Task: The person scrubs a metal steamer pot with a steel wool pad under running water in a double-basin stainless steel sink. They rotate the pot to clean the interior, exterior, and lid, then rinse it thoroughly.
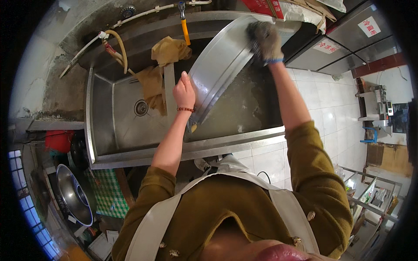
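A large, shallow stainless-steel pan (217,60) is tilted over the right basin of a metal sink. My bare left hand (184,93), with a beaded bracelet at the wrist, grips the pan's near left end. At its far right end is my right hand (265,40), in a dirty grey work glove with a blue cuff; a dark, blurred thing, perhaps a scrubber, lies under its fingers against the metal. Cloudy water (241,104) stands in the right basin below the pan. A tan cloth (152,84) hangs over the divider beside the left hand, and another tan cloth (169,50) is bunched behind it.
The left basin (127,120) has a round drain (141,107). A yellow-spouted tap (184,27) and a looped hose (119,49) hang from the wall pipe. Steel cabinets (346,42) stand at right. A metal bowl (73,195) lies at lower left by a green checked cloth (109,195).
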Demonstrator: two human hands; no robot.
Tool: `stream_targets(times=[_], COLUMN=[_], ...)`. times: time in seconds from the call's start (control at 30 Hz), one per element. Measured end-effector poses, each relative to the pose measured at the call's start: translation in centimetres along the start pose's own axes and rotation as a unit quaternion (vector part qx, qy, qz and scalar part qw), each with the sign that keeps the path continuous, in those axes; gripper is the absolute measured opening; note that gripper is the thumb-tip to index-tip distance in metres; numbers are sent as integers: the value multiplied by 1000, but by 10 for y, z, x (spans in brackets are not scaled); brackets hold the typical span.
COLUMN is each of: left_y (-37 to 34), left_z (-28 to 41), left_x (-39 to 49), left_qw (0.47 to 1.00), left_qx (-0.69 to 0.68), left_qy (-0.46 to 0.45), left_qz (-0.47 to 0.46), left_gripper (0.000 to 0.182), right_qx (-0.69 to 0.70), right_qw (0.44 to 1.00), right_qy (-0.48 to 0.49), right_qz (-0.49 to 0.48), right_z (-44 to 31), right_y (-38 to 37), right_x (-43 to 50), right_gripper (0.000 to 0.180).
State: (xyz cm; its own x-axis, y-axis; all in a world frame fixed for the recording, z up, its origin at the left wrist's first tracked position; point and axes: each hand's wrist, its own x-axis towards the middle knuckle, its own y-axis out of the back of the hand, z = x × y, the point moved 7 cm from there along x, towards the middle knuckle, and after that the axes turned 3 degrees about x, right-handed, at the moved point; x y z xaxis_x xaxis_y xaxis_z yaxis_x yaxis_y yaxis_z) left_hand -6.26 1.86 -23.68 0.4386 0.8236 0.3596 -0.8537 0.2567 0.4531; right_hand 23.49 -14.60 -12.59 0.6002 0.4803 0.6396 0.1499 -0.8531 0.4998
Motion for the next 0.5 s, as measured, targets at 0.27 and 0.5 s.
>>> stream_targets(times=[0.27, 0.5], left_y=[-2, -4], left_z=[11, -3], left_x=[5, 7], left_qw=[999, 999], left_qx=[27, -24], left_qy=[-3, 4], left_qz=[22, -34], left_gripper=[60, 61], right_qx=[-135, -96], right_qw=[970, 917], right_qy=[153, 363], right_qz=[132, -138], right_z=[-102, -150], right_y=[0, -76], right_x=[-67, -171], right_gripper=[16, 27])
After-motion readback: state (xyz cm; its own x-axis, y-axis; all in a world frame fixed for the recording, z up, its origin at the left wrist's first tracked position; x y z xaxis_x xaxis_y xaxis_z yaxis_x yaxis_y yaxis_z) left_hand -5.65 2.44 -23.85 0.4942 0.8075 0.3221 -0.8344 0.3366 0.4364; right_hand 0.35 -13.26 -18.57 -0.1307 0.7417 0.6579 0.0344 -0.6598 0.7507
